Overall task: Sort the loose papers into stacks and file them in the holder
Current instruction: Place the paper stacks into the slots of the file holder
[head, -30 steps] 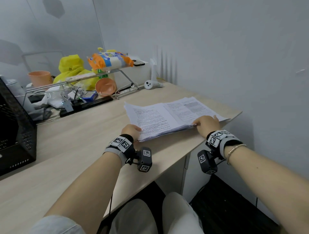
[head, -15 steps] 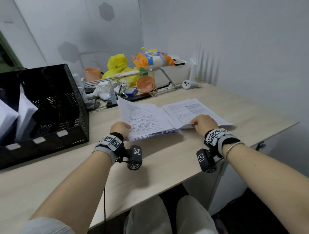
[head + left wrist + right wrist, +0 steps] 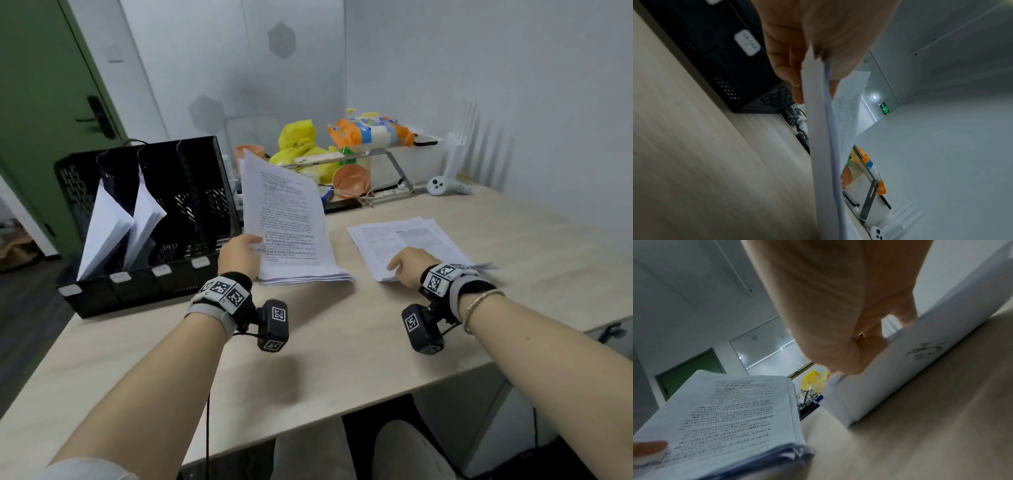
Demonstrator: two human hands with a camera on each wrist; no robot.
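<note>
My left hand grips a stack of printed papers by its near left corner, thumb on top. The stack is lifted and tilted up off the desk, just right of the black mesh holder. In the left wrist view my fingers curl behind the paper edge. The holder's two left slots hold white papers; its right slots look empty. My right hand holds the near edge of a second stack lying on the desk. In the right wrist view that stack curls up under my thumb.
At the back of the desk a metal rack carries a snack bag, with yellow bags, orange bowls and cables around it. A white controller lies at the back right. A green door stands left.
My left hand has raised its stack from flat on the desk and carried it left toward the holder. The two stacks have parted. My head has turned left, showing the whole holder.
</note>
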